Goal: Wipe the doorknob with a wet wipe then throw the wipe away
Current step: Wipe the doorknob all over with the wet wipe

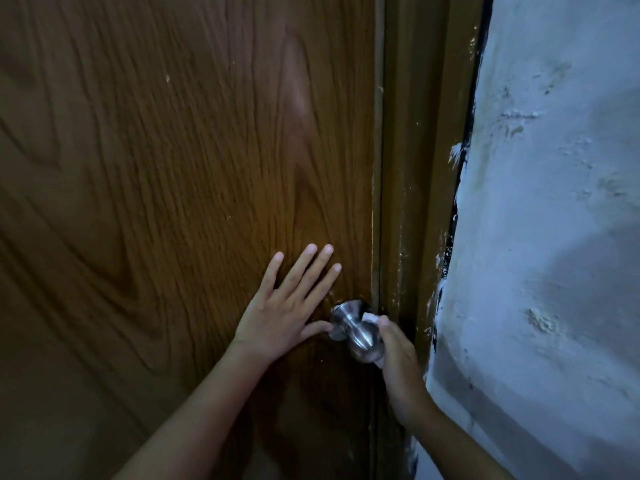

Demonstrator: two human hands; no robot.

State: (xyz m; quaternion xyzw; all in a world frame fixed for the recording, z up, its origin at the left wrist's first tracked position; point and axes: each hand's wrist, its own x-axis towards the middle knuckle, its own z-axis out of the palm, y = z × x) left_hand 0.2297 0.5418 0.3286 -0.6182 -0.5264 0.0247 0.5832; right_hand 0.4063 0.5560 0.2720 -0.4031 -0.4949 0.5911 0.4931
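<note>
Left hand (277, 313) spread flat on door (156, 185); right hand (398, 351) grips mostly hidden wipe (370, 318) against doorknob (358, 332)

No text, label, brand, number or sign can be read anywhere in the head view, neither on the brown wood-grain door (173, 168), the round brushed-metal doorknob (356, 332), the brown door frame (415, 150) nor the rough whitish plastered wall (554, 202).
</note>
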